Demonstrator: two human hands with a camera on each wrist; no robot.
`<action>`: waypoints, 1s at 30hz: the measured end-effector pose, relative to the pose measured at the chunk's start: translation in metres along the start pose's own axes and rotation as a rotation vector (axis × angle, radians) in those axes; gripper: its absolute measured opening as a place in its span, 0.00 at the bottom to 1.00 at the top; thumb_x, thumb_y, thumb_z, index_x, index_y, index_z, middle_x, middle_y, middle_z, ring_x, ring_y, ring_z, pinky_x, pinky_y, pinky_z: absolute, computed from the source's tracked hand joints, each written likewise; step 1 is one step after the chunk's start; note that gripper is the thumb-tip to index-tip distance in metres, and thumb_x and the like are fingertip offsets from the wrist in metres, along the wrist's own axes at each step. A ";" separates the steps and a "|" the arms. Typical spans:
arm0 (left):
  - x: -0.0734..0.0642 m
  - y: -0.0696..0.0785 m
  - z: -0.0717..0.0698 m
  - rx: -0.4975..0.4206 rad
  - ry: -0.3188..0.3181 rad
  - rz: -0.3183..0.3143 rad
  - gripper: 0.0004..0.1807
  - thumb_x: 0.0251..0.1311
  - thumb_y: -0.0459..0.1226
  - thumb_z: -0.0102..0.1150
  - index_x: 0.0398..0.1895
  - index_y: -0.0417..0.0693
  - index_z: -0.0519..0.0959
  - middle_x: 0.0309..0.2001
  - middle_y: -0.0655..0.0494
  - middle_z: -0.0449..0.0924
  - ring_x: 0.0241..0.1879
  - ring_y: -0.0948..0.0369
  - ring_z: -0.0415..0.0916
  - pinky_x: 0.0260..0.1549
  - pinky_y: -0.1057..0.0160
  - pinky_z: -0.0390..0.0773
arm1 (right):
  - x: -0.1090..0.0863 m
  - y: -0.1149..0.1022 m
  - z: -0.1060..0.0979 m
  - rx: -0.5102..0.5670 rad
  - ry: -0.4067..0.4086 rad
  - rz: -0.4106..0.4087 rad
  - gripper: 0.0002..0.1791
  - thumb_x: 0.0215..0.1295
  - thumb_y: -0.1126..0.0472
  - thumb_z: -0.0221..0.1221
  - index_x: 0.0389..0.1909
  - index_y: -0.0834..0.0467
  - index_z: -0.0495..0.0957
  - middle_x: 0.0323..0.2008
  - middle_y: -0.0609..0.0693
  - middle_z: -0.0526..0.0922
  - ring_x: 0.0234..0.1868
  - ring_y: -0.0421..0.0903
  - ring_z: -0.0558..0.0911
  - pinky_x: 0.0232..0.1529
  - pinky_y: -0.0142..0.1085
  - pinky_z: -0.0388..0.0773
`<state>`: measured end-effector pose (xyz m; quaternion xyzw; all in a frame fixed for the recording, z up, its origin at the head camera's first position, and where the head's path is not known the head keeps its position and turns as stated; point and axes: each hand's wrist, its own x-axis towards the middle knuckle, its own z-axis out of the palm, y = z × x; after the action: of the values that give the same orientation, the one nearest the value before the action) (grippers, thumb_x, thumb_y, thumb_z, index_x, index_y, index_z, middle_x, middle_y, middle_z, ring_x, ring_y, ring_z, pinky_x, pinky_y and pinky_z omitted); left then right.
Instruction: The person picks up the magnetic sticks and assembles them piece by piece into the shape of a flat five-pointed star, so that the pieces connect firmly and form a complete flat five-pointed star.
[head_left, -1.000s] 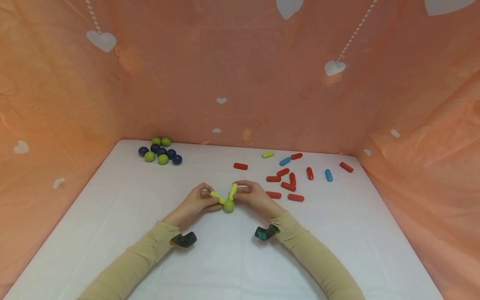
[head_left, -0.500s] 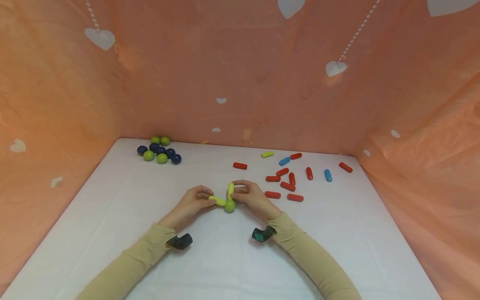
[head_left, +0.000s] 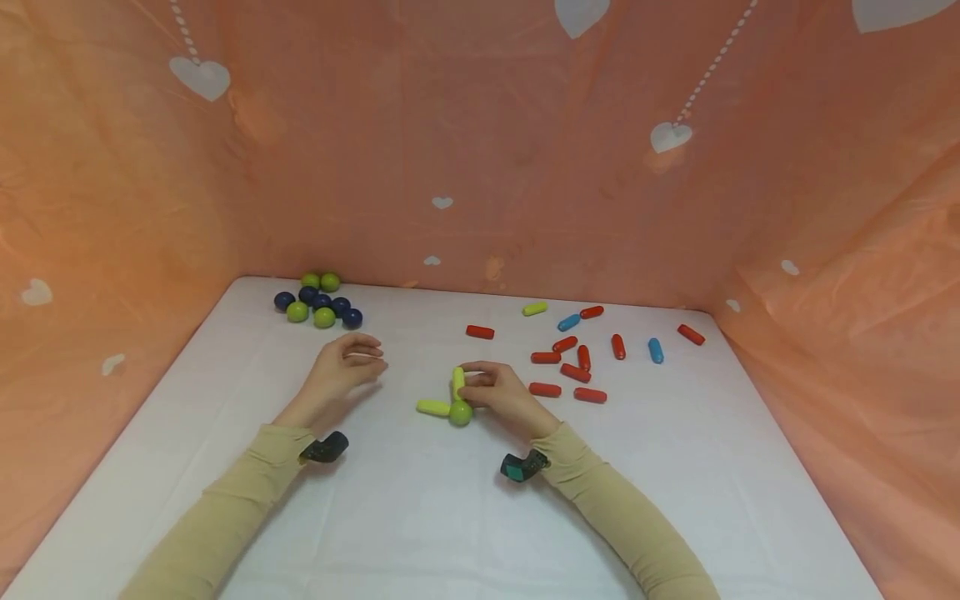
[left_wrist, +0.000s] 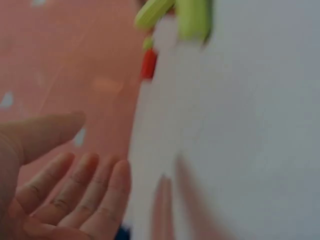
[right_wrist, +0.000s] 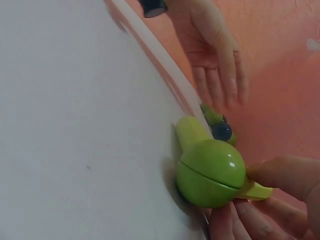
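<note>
In the head view a green ball (head_left: 461,413) sits on the white table with two yellow-green rods joined to it. One rod (head_left: 433,407) points left along the table; the other rod (head_left: 458,383) points away from the person. My right hand (head_left: 504,395) pinches that far-pointing rod between thumb and fingers, close beside the ball. The right wrist view shows the ball (right_wrist: 212,173) large, a seam across it, with the thumb against the held rod (right_wrist: 256,191). My left hand (head_left: 337,372) is over the table to the left, its fingers loosely extended and holding nothing.
A cluster of green and dark blue balls (head_left: 322,302) lies at the back left. Several red rods (head_left: 575,372) are scattered to the right, with blue rods (head_left: 656,350) and a loose yellow-green rod (head_left: 535,308) among them. Orange cloth (head_left: 487,150) rises behind the table.
The left hand has let go of the left rod and moved left and away, towards the ball cluster. That rod now lies out to the ball's left. The right hand keeps its pinch.
</note>
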<state>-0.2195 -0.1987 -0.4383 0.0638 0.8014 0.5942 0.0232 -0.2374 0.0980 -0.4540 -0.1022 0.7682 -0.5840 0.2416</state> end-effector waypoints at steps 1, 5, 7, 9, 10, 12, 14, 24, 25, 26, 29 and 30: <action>0.002 0.001 -0.007 0.012 0.023 0.018 0.26 0.65 0.31 0.64 0.62 0.27 0.69 0.56 0.33 0.77 0.44 0.73 0.78 0.44 0.76 0.81 | 0.000 0.000 0.000 -0.001 -0.003 0.000 0.28 0.69 0.61 0.63 0.69 0.59 0.71 0.59 0.61 0.83 0.51 0.46 0.86 0.59 0.40 0.83; 0.012 0.001 -0.033 0.048 0.127 0.098 0.27 0.62 0.31 0.67 0.62 0.28 0.70 0.52 0.47 0.81 0.44 0.77 0.79 0.43 0.78 0.81 | 0.001 0.001 -0.001 -0.015 -0.003 0.004 0.28 0.69 0.60 0.62 0.69 0.59 0.71 0.59 0.61 0.83 0.53 0.47 0.86 0.59 0.41 0.83; 0.017 -0.001 -0.042 0.072 0.174 0.123 0.28 0.61 0.31 0.68 0.62 0.29 0.71 0.51 0.48 0.81 0.46 0.75 0.80 0.42 0.79 0.80 | 0.001 0.001 -0.002 -0.021 0.002 0.005 0.28 0.69 0.60 0.62 0.69 0.59 0.71 0.59 0.60 0.83 0.53 0.47 0.86 0.59 0.41 0.83; 0.022 -0.004 -0.050 0.118 0.211 0.140 0.28 0.61 0.32 0.69 0.62 0.29 0.72 0.54 0.42 0.81 0.49 0.68 0.81 0.44 0.81 0.79 | 0.001 0.002 -0.002 -0.027 0.007 0.011 0.28 0.69 0.60 0.63 0.69 0.58 0.71 0.58 0.59 0.83 0.52 0.47 0.86 0.58 0.40 0.83; 0.024 -0.006 -0.053 0.145 0.223 0.142 0.28 0.61 0.32 0.69 0.62 0.30 0.72 0.56 0.38 0.80 0.51 0.64 0.81 0.45 0.81 0.79 | 0.001 0.002 -0.002 -0.027 0.007 0.014 0.28 0.69 0.60 0.63 0.69 0.58 0.71 0.58 0.59 0.83 0.52 0.47 0.86 0.58 0.39 0.83; 0.027 -0.010 -0.057 0.183 0.235 0.138 0.29 0.61 0.32 0.69 0.63 0.31 0.72 0.59 0.34 0.78 0.56 0.54 0.79 0.48 0.80 0.79 | 0.001 0.004 -0.002 -0.027 0.004 0.016 0.28 0.69 0.60 0.63 0.69 0.59 0.71 0.58 0.59 0.84 0.52 0.46 0.86 0.58 0.39 0.83; 0.030 -0.014 -0.060 0.202 0.233 0.142 0.29 0.60 0.30 0.69 0.64 0.31 0.72 0.61 0.32 0.76 0.60 0.44 0.77 0.55 0.70 0.81 | 0.001 0.005 -0.002 -0.021 -0.001 0.018 0.28 0.69 0.60 0.63 0.69 0.58 0.71 0.58 0.59 0.84 0.51 0.45 0.86 0.57 0.38 0.83; 0.048 -0.026 -0.066 0.249 0.265 0.161 0.29 0.59 0.25 0.66 0.64 0.28 0.70 0.62 0.29 0.74 0.63 0.38 0.71 0.65 0.42 0.73 | -0.001 0.004 -0.001 -0.041 -0.002 0.003 0.28 0.70 0.58 0.62 0.69 0.58 0.71 0.57 0.58 0.84 0.50 0.44 0.86 0.57 0.37 0.83; 0.049 -0.026 -0.066 0.254 0.268 0.154 0.29 0.60 0.25 0.66 0.65 0.28 0.70 0.62 0.30 0.74 0.63 0.39 0.71 0.64 0.44 0.74 | -0.001 0.004 -0.001 -0.042 -0.002 0.005 0.28 0.70 0.58 0.62 0.69 0.58 0.71 0.57 0.58 0.84 0.49 0.44 0.86 0.57 0.37 0.83; 0.050 -0.027 -0.066 0.264 0.273 0.146 0.29 0.60 0.26 0.66 0.65 0.29 0.70 0.62 0.30 0.74 0.63 0.40 0.72 0.63 0.46 0.74 | -0.001 0.004 0.000 -0.044 -0.002 0.001 0.28 0.70 0.59 0.62 0.69 0.59 0.70 0.56 0.58 0.84 0.49 0.44 0.86 0.57 0.36 0.83; 0.052 -0.030 -0.066 0.282 0.270 0.109 0.29 0.62 0.28 0.64 0.67 0.31 0.69 0.63 0.32 0.73 0.62 0.42 0.71 0.59 0.53 0.74 | 0.000 0.005 0.000 -0.047 0.000 0.001 0.28 0.70 0.59 0.62 0.69 0.58 0.71 0.55 0.58 0.85 0.48 0.43 0.86 0.56 0.36 0.83; 0.053 -0.031 -0.065 0.286 0.268 0.102 0.29 0.63 0.28 0.64 0.67 0.31 0.69 0.64 0.31 0.72 0.62 0.42 0.71 0.59 0.55 0.73 | 0.000 0.005 0.000 -0.047 0.002 0.004 0.28 0.70 0.58 0.62 0.69 0.58 0.71 0.55 0.57 0.85 0.48 0.43 0.86 0.55 0.35 0.83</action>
<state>-0.2812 -0.2627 -0.4464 0.0275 0.8693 0.4779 -0.1231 -0.2364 0.0994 -0.4589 -0.1057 0.7822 -0.5653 0.2398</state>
